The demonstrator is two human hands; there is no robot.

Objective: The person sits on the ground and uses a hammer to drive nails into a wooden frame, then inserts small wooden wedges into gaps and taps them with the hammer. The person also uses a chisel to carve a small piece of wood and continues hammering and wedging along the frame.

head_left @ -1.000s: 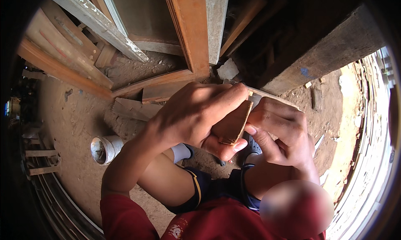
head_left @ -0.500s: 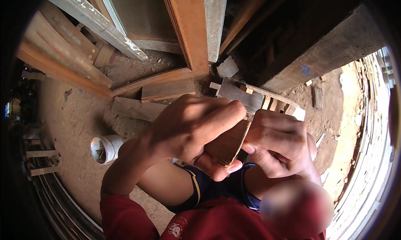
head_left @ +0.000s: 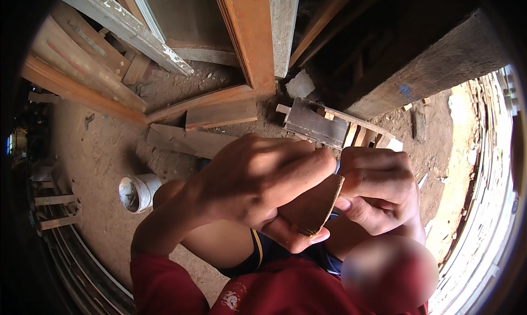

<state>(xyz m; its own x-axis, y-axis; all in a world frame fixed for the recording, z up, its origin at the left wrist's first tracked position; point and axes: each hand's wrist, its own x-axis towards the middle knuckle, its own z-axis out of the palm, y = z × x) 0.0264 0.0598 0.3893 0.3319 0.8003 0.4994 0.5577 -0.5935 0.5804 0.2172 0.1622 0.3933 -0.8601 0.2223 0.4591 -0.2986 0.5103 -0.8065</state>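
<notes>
Your left hand [head_left: 261, 180] clamped on a flat brown piece [head_left: 312, 204], your right hand [head_left: 379, 190] at its right edge, grip unclear, both nearer you than a second ago

My two hands [head_left: 258, 183] [head_left: 379, 186] frame one flat brown piece [head_left: 310, 208]; one whitish bucket [head_left: 146, 191] is left of that piece.

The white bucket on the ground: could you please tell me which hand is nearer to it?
Left: the left hand is right of the white bucket; the right hand is farther right.
</notes>
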